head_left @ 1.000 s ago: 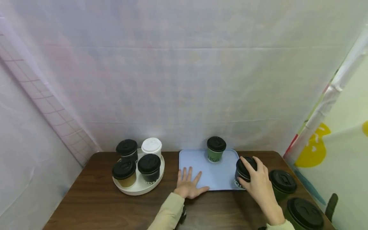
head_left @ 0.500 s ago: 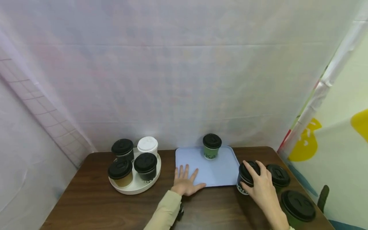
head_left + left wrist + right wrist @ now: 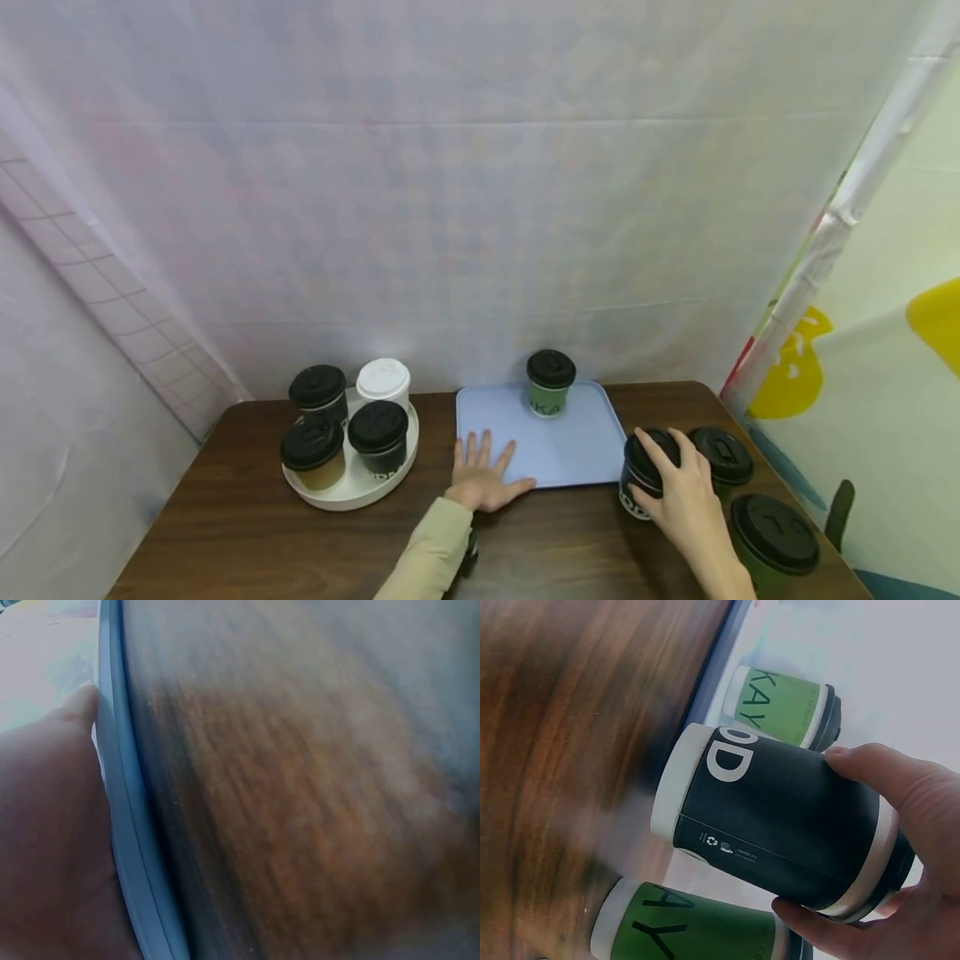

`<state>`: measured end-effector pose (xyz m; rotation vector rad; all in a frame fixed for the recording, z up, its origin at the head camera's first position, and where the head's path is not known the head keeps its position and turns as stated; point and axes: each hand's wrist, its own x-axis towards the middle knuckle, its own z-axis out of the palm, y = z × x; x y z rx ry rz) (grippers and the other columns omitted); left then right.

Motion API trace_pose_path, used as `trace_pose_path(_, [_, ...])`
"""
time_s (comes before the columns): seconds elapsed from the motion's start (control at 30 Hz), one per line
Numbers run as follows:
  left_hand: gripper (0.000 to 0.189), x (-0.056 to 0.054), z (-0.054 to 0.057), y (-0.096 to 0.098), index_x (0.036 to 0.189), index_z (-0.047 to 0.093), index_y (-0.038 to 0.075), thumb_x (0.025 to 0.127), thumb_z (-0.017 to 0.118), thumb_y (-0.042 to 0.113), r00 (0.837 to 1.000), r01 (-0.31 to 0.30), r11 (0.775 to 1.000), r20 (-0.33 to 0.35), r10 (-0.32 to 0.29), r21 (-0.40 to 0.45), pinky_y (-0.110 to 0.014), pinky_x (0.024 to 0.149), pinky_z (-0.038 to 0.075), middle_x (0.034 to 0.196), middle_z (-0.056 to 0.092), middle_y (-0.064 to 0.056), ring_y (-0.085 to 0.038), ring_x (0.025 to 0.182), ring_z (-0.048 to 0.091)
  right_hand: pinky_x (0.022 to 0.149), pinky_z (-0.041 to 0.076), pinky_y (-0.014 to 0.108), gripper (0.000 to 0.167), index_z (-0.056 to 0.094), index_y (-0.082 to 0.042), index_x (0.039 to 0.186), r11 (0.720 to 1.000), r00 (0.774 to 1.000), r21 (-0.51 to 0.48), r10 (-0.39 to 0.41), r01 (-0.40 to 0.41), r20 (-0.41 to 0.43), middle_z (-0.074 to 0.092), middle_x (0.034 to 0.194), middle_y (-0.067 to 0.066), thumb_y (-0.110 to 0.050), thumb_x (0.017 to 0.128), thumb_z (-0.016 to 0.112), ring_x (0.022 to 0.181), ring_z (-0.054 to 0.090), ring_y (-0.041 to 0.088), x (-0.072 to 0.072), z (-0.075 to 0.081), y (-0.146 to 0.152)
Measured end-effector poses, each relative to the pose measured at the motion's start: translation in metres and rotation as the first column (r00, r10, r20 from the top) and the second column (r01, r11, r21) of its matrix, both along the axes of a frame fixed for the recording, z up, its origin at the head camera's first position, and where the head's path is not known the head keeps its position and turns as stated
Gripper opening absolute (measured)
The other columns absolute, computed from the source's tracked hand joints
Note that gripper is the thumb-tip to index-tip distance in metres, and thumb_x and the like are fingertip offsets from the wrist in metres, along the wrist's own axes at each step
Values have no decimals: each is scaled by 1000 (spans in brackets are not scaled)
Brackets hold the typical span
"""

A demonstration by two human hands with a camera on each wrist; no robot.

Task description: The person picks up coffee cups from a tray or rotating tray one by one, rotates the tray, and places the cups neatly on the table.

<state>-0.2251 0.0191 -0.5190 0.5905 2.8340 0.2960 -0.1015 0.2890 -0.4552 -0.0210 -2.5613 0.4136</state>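
My right hand (image 3: 684, 500) grips a black paper coffee cup (image 3: 780, 814) with a black lid, fingers and thumb around its lid end. White lettering shows on its side, and in the head view it stands just off the right front corner of a light blue tray (image 3: 577, 454). On the tray's near left part my left hand (image 3: 480, 485) lies with fingers straight and spread. Its edge overlaps the tray rim (image 3: 129, 787) in the left wrist view. A green coffee cup (image 3: 550, 396) with a black lid is upright at the tray's back.
Two green cups with black lids stand on the right, a farther cup (image 3: 722, 457) and a nearer cup (image 3: 774, 533). To the left, a round white tray (image 3: 341, 500) bears several lidded cups, one with a white lid (image 3: 383, 379). A white curtain (image 3: 450, 208) hangs behind the wooden table (image 3: 555, 542).
The right hand has moved the black cup off the blue tray's right front corner, rightward and a little nearer. The left hand has stayed on the tray. The head view has shifted slightly.
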Motion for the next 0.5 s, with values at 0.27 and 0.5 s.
trace_pose_path(0.27, [85,-2,-3,-1,165,27,33,95,36,82,1000,-6,1000,2,6,4,-61,131,4,175,13,-18,-45,162,10,53,55,62,79,57,-20,145,1000,997,-8,-11,12,76,41,148,34,-17,74,92,126,45,63,1,-7,0])
trace_pose_path(0.5, [90,-4,-4,-1,165,23,36,92,27,88,1000,-5,1000,19,4,10,-60,131,-1,176,9,-17,-44,163,5,48,54,58,81,59,-19,143,1000,1000,2,4,-4,18,43,145,34,-14,70,95,123,47,64,1,-13,-1])
